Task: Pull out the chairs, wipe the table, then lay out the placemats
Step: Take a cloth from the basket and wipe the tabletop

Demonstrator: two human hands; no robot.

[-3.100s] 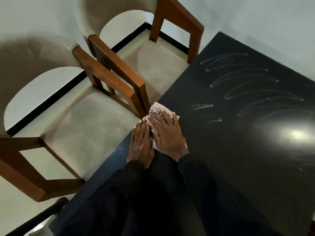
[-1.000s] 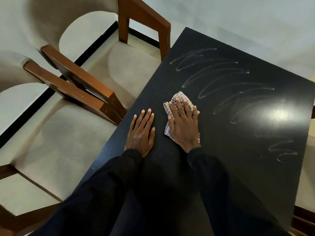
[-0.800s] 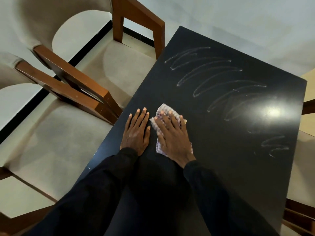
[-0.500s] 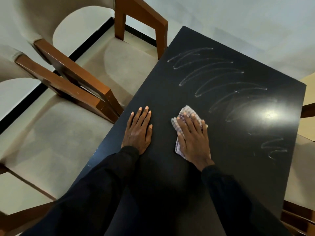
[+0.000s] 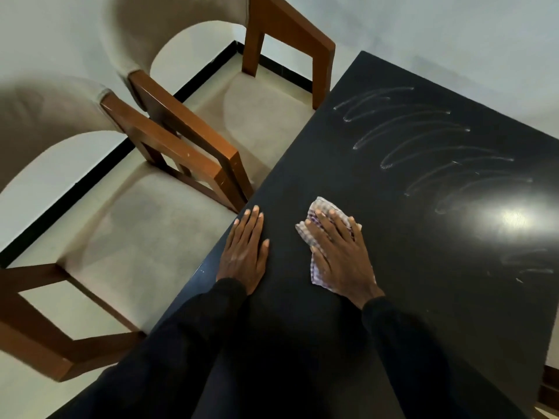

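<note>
The left hand [image 5: 245,252] is laid flat on the black worktop [image 5: 423,297], close to its left edge. Its fingers [image 5: 253,220] are held straight and close together, and nothing is held by them. The right hand [image 5: 340,258] is pressed flat on a cloth [image 5: 306,235], just beside the left hand. Its fingers [image 5: 326,229] are spread out straight over the cloth, so the cloth is pushed down, not grabbed. Both arms are covered by black sleeves [image 5: 402,343].

The cloth is soft and crumpled, with small purple and white checks. It is found on the worktop, under the right hand. Its edges can be seen in front of the fingertips and by the wrist.

The worktop is dark, smooth and shiny. Curved pale streaks [image 5: 417,137] are seen on its far part. A bright spot of light [image 5: 511,219] is seen on the right.

The near chair [image 5: 136,237] and the far chair [image 5: 266,116] are set side by side at the worktop's left edge. Both are made of brown wood, with soft beige seats and rounded beige backs.
</note>
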